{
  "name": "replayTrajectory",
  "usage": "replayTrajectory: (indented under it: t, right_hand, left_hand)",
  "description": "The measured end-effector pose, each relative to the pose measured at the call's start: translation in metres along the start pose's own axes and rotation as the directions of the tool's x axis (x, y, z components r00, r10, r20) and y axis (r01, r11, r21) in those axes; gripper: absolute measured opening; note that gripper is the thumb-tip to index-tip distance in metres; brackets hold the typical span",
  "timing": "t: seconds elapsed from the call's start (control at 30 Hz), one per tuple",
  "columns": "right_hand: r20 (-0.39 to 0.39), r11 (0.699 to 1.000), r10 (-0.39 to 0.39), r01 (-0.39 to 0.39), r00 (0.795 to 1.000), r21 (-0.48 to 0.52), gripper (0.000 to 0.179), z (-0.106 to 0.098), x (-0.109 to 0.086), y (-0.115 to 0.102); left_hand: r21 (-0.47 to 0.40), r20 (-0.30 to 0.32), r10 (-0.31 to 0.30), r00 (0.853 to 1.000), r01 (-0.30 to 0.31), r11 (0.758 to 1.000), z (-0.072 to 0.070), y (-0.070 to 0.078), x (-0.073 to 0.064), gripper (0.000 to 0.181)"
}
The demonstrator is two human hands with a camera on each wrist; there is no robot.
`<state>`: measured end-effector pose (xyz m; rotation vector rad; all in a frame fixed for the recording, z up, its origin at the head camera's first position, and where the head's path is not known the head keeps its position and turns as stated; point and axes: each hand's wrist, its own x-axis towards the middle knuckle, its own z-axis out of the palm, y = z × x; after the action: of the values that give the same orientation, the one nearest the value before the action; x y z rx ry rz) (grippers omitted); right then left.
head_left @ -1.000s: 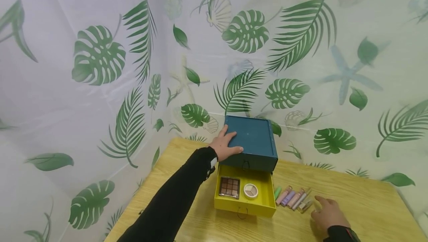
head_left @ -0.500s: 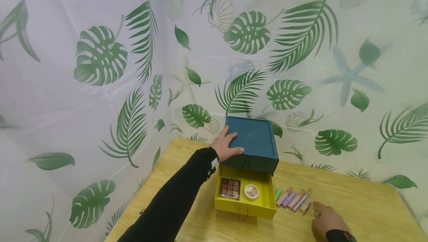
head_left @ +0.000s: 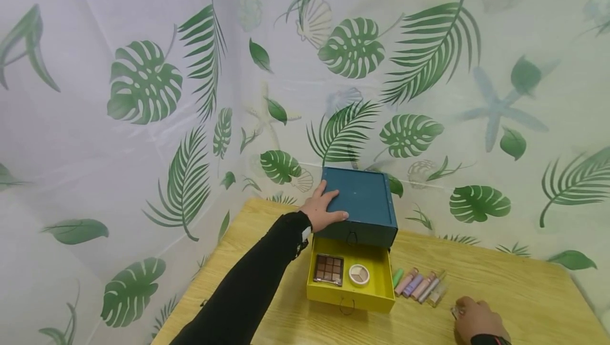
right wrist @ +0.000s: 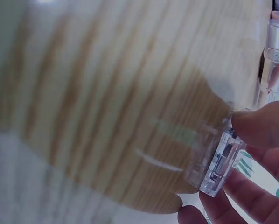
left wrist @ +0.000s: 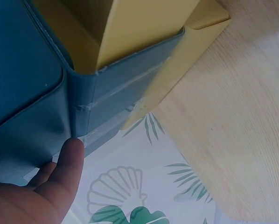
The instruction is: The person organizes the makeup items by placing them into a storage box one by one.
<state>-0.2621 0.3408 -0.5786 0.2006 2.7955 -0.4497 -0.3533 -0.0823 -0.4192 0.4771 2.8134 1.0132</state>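
My left hand (head_left: 324,212) rests with spread fingers on the left side of the blue drawer box's top (head_left: 359,194). In the left wrist view, its fingertips touch the blue side wall (left wrist: 27,140). Below the blue top, a yellow drawer (head_left: 352,302) stands pulled out. An eyeshadow palette (head_left: 329,269) with brown pans and a round three-part compact (head_left: 359,274) lie in it. My right hand (head_left: 478,319), low over the table at right, pinches a small clear plastic case (right wrist: 219,163) between thumb and fingers; its contents are unclear.
Just right of the drawer, several slim cosmetic tubes (head_left: 413,285) lie in a row on the wooden table (head_left: 524,302), a green one (head_left: 397,277) nearest the drawer. A leaf-printed wall covering (head_left: 295,70) rises behind the table and along its left.
My right hand has drawn away from the row of tubes, rightward and nearer to me, and now holds the clear case. My left hand and the drawer stay put.
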Motion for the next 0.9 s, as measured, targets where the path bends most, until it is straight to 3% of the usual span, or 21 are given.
replayTrajectory:
  t: [0.2, 0.4, 0.73, 0.83, 0.9]
  right_hand:
    - [-0.021, 0.998, -0.032, 0.033, 0.999, 0.046, 0.045, 0.004, 0.000, 0.006]
    - [-0.074, 0.980, -0.147, 0.155, 0.986, 0.125, 0.043, -0.004, -0.002, -0.001]
    - [-0.161, 0.964, -0.207, 0.229, 0.965, 0.133, 0.049, -0.037, -0.031, -0.058]
    - [-0.210, 0.952, -0.249, 0.278, 0.945, 0.123, 0.050, -0.045, -0.041, -0.078]
    - [-0.239, 0.933, -0.310, 0.342, 0.920, 0.108, 0.048, -0.049, -0.047, -0.091]
  left_hand:
    - [-0.001, 0.002, 0.002, 1.000, -0.002, 1.000, 0.001, 0.000, 0.001, 0.075]
    - [0.000, 0.000, 0.005, 1.000, -0.005, 1.000, 0.001, -0.002, 0.002, 0.075]
    - [-0.006, -0.004, 0.010, 1.000, -0.010, 1.000, 0.002, -0.003, 0.002, 0.075]
    - [-0.005, -0.003, 0.009, 1.000, -0.009, 1.000, 0.002, -0.003, 0.002, 0.075]
    - [-0.004, -0.002, 0.008, 1.000, -0.009, 1.000, 0.002, -0.003, 0.003, 0.075]
